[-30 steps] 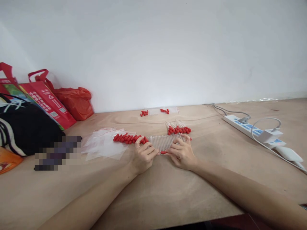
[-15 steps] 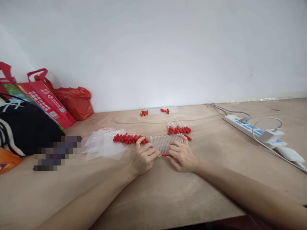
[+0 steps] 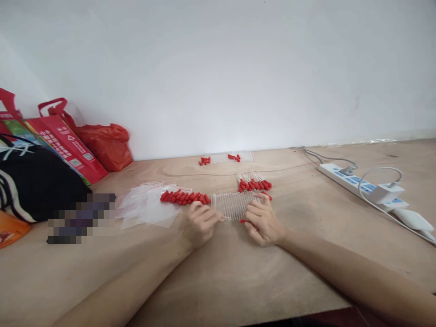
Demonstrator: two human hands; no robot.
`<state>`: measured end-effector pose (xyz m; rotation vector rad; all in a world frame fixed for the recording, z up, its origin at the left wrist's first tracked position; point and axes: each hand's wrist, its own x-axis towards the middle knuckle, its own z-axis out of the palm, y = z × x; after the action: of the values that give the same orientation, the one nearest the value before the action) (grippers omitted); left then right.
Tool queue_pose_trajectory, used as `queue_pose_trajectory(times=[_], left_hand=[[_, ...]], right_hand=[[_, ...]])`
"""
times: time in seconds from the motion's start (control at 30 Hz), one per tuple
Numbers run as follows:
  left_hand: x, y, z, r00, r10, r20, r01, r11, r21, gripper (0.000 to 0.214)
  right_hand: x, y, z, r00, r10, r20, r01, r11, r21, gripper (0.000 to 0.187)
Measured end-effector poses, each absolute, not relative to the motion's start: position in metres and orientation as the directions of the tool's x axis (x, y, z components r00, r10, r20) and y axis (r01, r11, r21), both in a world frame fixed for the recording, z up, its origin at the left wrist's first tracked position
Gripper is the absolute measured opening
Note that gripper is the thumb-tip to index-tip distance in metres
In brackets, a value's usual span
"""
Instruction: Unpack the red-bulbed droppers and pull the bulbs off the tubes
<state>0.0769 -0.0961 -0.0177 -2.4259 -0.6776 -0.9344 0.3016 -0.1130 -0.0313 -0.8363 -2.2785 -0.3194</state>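
Observation:
A row of thin clear tubes (image 3: 229, 205) lies side by side on the wooden table between my hands. My left hand (image 3: 203, 223) is closed at the row's near left corner, thumb and fingers pinched; what sits in the pinch is too small to tell. Over the row's right end rests my right hand (image 3: 264, 222), its fingers curled. A red rubber bulb (image 3: 243, 221) pokes out from under them toward the left. Just beyond my left hand, many red bulbs (image 3: 185, 197) lie in a heap. Behind the row are several clear tubes with red bulbs on their ends (image 3: 255, 182).
Clear zip bags (image 3: 150, 204) overlap on the left. Near the wall lies another bag (image 3: 220, 158) with red bulbs on it. Shopping bags (image 3: 68, 143) and a black bag (image 3: 41, 181) stand at far left. A power strip (image 3: 357, 181) with cables is at right.
My hands have moved slightly apart; my left hand has drawn back left, off the red bulb between them. The bulb now shows only at my right fingers. More of the tube row is visible.

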Motion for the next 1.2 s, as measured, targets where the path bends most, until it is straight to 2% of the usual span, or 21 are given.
queue_pose_trajectory(times=[0.13, 0.2, 0.37, 0.5, 0.7, 0.83, 1.03, 1.2], left_hand=[[0.069, -0.091, -0.021, 0.601, 0.337, 0.725, 0.637, -0.749, -0.18, 0.016], [0.071, -0.089, -0.024, 0.589, 0.367, 0.719, 0.648, -0.747, -0.149, 0.024], [0.077, -0.08, -0.03, 0.528, 0.466, 0.711, 0.716, -0.694, -0.077, 0.042], [0.078, -0.072, -0.032, 0.502, 0.427, 0.752, 0.698, -0.713, -0.061, 0.04], [0.08, -0.069, -0.029, 0.482, 0.379, 0.79, 0.671, -0.74, -0.054, 0.019], [0.082, -0.07, -0.027, 0.528, 0.368, 0.765, 0.631, -0.773, -0.064, 0.016], [0.083, -0.072, -0.025, 0.612, 0.368, 0.7, 0.535, -0.844, -0.024, 0.012], [0.08, -0.075, -0.025, 0.641, 0.387, 0.663, 0.498, -0.867, 0.025, 0.017]], right_hand=[[0.323, -0.104, -0.031, -0.267, 0.626, 0.733, 0.776, 0.59, -0.222, 0.023], [0.332, -0.096, -0.029, -0.113, 0.678, 0.727, 0.827, 0.47, -0.309, 0.024], [0.35, -0.086, -0.025, 0.053, 0.785, 0.618, 0.891, 0.242, -0.384, 0.03], [0.354, -0.086, -0.025, 0.117, 0.808, 0.577, 0.902, 0.156, -0.402, 0.024], [0.351, -0.084, -0.031, 0.035, 0.815, 0.579, 0.941, 0.167, -0.293, 0.021], [0.352, -0.083, -0.033, -0.002, 0.822, 0.57, 0.949, 0.181, -0.259, 0.023], [0.362, -0.072, -0.031, 0.217, 0.808, 0.547, 0.901, 0.05, -0.43, 0.03], [0.371, -0.055, -0.034, 0.368, 0.845, 0.388, 0.839, -0.121, -0.531, 0.034]])
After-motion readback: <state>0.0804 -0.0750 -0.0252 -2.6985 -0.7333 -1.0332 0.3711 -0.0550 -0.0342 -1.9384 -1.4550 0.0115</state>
